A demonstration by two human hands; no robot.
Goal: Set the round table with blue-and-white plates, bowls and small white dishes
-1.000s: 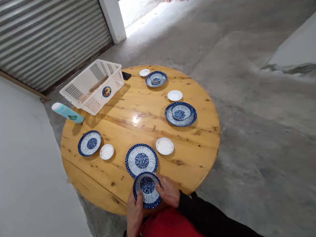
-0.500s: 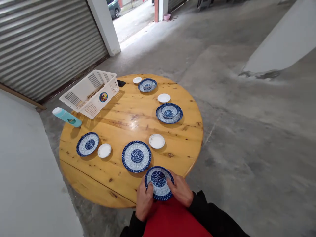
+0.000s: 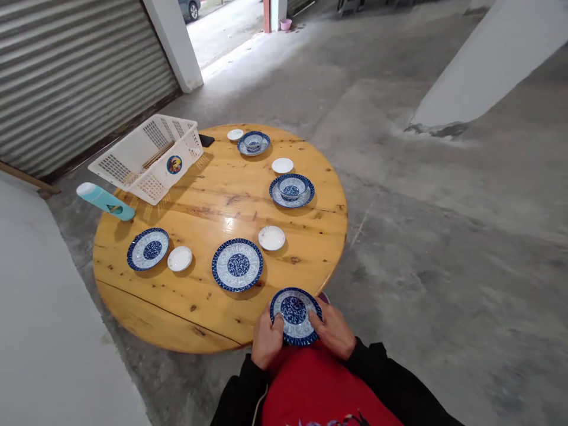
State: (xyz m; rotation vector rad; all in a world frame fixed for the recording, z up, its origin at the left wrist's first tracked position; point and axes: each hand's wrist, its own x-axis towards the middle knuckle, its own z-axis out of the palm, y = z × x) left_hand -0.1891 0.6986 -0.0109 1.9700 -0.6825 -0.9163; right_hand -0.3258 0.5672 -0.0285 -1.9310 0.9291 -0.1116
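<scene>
Blue-rimmed dish (image 3: 295,316): in my grasp at the lower centre of the frame, by the counter's lower right edge, its patterned face turned up toward me.
Left hand (image 3: 267,343): I have its fingers closed on the dish's left edge, thumb lying over the rim.
Right hand (image 3: 336,332): fingers likewise closed on the right edge, thumb pressed on the upper face.
Round wooden counter (image 3: 151,307): fills the left and middle of the frame.
Nearest plate (image 3: 237,265): flat on the wood, just up and left of what I hold; a white saucer (image 3: 271,238) sits near its upper right.
Left plate (image 3: 148,249): lower left, with a second saucer (image 3: 180,258) just beside it.
Right plate (image 3: 309,192): right of centre, a patterned bowl (image 3: 291,188) standing on it, and a third saucer (image 3: 283,165) just above.
Far plate (image 3: 241,146): upper middle, carrying a smaller-looking bowl (image 3: 254,142); a fourth saucer (image 3: 235,135) is at its upper left.
White basket (image 3: 155,188): upper left, thin sticks (image 3: 158,155) inside, a black flat object (image 3: 206,141) beside it.
Turquoise bottle (image 3: 105,202): left of the basket, appearing tilted in my view.
</scene>
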